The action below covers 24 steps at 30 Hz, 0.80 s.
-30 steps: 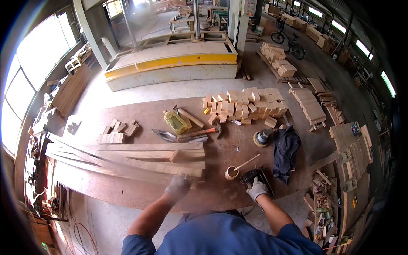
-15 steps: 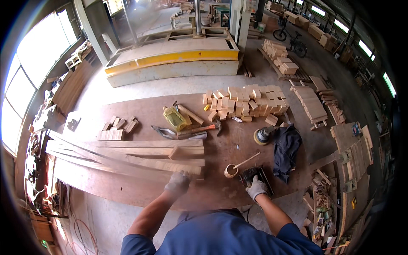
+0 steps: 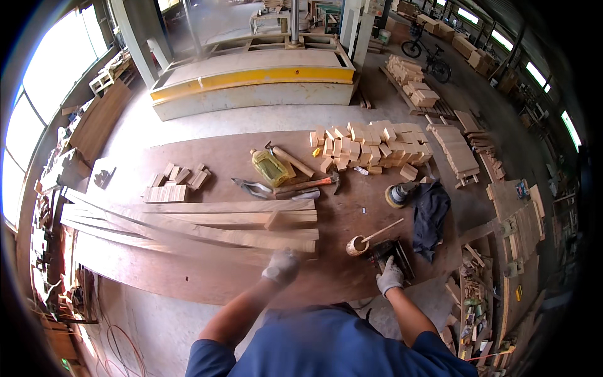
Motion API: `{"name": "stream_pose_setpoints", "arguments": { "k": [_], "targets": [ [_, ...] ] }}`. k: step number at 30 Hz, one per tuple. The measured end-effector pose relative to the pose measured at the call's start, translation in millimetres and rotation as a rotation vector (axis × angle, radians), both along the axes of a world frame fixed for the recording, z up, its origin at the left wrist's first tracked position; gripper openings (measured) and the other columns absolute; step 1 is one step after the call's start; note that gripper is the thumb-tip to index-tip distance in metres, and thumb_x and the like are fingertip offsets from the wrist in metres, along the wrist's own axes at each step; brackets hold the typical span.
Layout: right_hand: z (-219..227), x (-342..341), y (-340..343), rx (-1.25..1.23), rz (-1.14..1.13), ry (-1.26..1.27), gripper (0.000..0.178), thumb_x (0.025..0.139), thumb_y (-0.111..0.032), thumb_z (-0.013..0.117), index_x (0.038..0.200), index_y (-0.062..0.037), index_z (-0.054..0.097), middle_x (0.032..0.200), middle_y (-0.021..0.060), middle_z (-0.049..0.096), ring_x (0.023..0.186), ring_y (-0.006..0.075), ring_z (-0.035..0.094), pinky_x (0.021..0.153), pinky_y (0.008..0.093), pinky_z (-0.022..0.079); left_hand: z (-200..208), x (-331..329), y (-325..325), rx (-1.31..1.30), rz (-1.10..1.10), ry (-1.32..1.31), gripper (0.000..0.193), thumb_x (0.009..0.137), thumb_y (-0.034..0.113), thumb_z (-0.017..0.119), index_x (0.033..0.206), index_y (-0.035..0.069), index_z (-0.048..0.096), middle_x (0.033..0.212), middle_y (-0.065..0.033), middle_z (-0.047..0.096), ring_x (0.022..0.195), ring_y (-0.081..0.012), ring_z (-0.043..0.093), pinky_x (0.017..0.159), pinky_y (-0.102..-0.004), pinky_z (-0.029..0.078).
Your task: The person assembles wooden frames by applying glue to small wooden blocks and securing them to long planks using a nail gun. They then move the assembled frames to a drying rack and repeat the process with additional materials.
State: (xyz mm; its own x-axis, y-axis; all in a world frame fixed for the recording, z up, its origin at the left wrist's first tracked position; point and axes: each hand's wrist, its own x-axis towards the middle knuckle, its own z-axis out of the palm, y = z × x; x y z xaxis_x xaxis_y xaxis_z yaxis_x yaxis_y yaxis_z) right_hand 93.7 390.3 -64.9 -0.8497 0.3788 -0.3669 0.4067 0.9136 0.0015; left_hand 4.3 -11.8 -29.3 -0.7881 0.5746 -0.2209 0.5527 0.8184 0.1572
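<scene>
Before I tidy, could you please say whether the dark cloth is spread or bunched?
Bunched: the dark cloth shows irregular folds and ridges.

Your gloved left hand (image 3: pixel 282 266) is just beside the right ends of the long wooden strips (image 3: pixel 251 238) on the left of the table (image 3: pixel 352 213); whether it touches them is unclear. Your gloved right hand (image 3: pixel 390 276) rests on a black tool (image 3: pixel 382 251) at the near right, with a pot (image 3: pixel 357 245) holding a stick (image 3: pixel 385 229) just left of it. Farther off, you have a sander (image 3: pixel 396 196) beside a dark cloth (image 3: pixel 431 217), and wood blocks (image 3: pixel 383 151) piled at the far side.
</scene>
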Motion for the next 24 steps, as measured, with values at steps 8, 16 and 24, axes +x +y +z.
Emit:
{"name": "stream_pose_setpoints", "arguments": {
  "k": [8, 16, 24],
  "targets": [
    [6, 54, -86, -0.167, 0.221, 0.304, 0.072, 0.083, -0.031, 0.081, 0.144, -0.0023, 0.056, 0.150, 0.0243, 0.054, 0.137, 0.0439, 0.052, 0.117, 0.0544, 0.041, 16, 0, -4, 0.087, -0.014, -0.033, 0.027, 0.090, 0.013, 0.058, 0.112, 0.002, 0.070, 0.116, -0.0190, 0.070, 0.109, -0.0365, 0.066, 0.088, -0.0492, 0.054],
    [15, 9, -149, -0.449, 0.345, 0.458, 0.058, 0.088, -0.026, 0.079, 0.140, -0.0067, 0.062, 0.132, 0.0218, 0.067, 0.123, 0.0418, 0.063, 0.105, 0.0510, 0.051, -4, 10, -12, 0.140, -0.036, 0.225, 0.020, 0.090, 0.010, 0.058, 0.106, 0.005, 0.070, 0.100, -0.0169, 0.070, 0.091, -0.0330, 0.064, 0.068, -0.0470, 0.049],
    [44, -65, -172, -0.679, 0.294, 0.291, 0.055, 0.091, -0.029, 0.077, 0.138, -0.0044, 0.062, 0.125, 0.0214, 0.070, 0.110, 0.0398, 0.069, 0.097, 0.0477, 0.056, 31, 5, -12, 0.104, 0.067, -0.050, 0.030, 0.088, 0.010, 0.065, 0.117, 0.010, 0.069, 0.121, -0.0127, 0.068, 0.116, -0.0324, 0.064, 0.094, -0.0460, 0.053]
  ]
}}
